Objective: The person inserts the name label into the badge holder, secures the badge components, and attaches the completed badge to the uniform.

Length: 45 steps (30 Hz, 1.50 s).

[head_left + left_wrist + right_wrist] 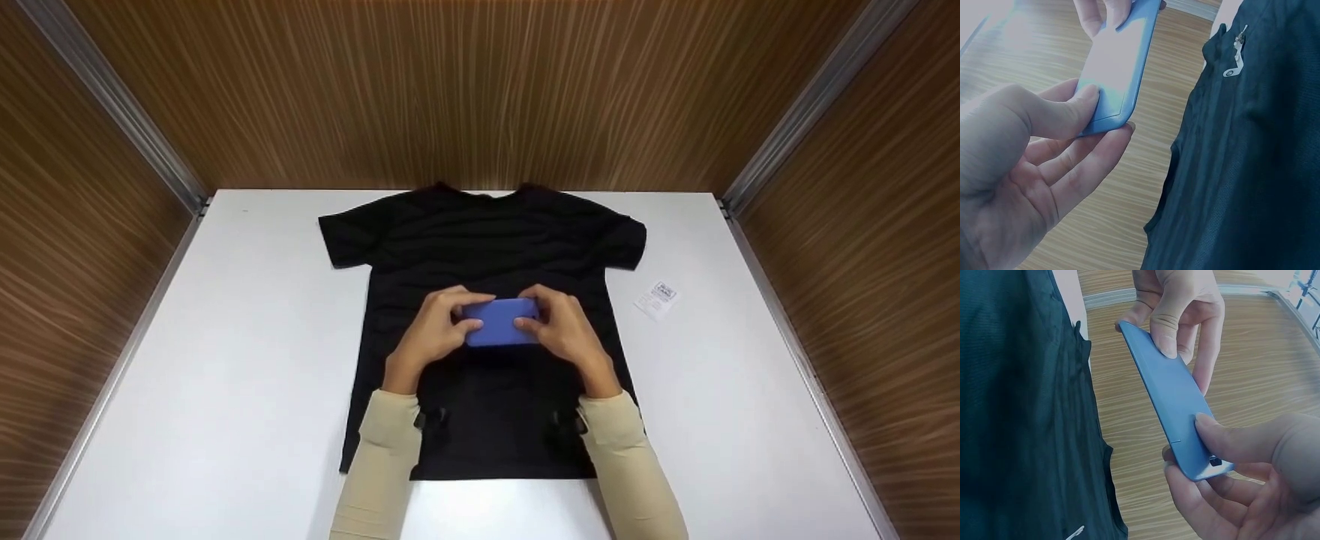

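Observation:
Both hands hold a flat blue case (501, 322) with rounded corners over the middle of a black T-shirt (480, 247). My left hand (436, 327) pinches its left end, thumb on the near face and fingers behind and along the top edge. At the other end, my right hand (564, 327) grips it the same way. In the right wrist view the case (1171, 394) shows a short seam line and a small dark spot near the right thumb. A thin line also crosses its left end in the left wrist view.
The T-shirt lies spread on a white table (255, 360), sleeves out, collar at the back edge. A small white printed packet (658, 300) lies right of it. A small silvery piece (1235, 59) shows against the black cloth. Wood-grain panels (480, 90) enclose the back and sides.

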Each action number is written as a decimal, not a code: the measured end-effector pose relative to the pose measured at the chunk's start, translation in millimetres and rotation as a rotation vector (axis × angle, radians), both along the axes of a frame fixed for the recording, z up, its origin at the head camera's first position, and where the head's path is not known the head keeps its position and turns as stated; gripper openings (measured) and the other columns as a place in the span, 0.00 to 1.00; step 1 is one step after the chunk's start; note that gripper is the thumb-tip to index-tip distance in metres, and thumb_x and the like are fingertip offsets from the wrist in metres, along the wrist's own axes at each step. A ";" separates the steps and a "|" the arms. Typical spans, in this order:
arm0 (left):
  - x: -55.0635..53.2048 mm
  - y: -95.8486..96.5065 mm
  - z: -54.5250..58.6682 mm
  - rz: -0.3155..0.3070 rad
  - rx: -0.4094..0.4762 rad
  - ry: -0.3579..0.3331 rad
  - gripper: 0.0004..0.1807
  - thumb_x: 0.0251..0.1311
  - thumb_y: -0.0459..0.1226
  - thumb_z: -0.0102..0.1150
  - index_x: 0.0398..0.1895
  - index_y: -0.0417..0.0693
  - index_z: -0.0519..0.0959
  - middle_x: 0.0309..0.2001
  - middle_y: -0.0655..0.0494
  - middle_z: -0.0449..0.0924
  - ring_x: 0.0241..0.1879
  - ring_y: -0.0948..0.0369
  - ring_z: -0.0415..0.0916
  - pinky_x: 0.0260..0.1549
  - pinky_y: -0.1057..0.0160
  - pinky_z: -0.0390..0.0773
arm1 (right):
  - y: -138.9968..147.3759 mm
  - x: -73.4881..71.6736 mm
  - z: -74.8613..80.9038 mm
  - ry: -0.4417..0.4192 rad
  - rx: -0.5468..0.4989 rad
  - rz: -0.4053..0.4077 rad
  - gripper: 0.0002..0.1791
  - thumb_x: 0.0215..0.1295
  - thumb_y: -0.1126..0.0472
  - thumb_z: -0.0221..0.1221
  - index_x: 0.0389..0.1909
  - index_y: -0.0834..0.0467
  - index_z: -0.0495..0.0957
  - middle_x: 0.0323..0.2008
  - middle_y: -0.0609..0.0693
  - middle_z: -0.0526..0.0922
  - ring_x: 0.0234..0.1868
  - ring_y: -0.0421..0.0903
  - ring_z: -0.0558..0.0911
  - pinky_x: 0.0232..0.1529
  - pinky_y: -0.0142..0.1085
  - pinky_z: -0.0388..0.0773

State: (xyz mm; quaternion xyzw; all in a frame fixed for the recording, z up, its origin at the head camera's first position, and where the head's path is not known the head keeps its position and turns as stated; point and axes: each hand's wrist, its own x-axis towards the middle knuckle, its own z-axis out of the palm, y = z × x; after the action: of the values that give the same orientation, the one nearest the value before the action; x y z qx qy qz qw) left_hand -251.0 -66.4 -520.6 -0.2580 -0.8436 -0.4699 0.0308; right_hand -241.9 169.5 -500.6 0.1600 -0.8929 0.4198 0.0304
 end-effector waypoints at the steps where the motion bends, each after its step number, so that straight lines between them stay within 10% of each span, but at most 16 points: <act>1: 0.1 0.2 0.0 -0.001 0.003 -0.002 0.21 0.61 0.26 0.67 0.57 0.46 0.86 0.39 0.50 0.82 0.34 0.60 0.70 0.37 0.64 0.73 | 0.2 0.0 -0.2 0.003 -0.001 0.001 0.13 0.60 0.66 0.72 0.45 0.62 0.84 0.33 0.56 0.85 0.29 0.45 0.77 0.32 0.35 0.72; 45: 0.8 -5.7 -1.8 0.018 0.006 -0.046 0.20 0.56 0.26 0.71 0.53 0.46 0.88 0.36 0.50 0.83 0.30 0.61 0.69 0.34 0.65 0.73 | -4.0 1.5 -1.8 -0.093 -0.038 0.029 0.12 0.59 0.70 0.71 0.44 0.64 0.85 0.27 0.56 0.83 0.26 0.43 0.77 0.28 0.33 0.74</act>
State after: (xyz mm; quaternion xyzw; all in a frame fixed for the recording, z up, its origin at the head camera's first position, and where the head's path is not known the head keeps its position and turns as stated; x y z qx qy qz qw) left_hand -250.2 -72.1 -522.4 -0.2392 -0.8450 -0.4780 0.0164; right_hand -240.5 165.5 -502.4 0.1527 -0.8828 0.4441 -0.0143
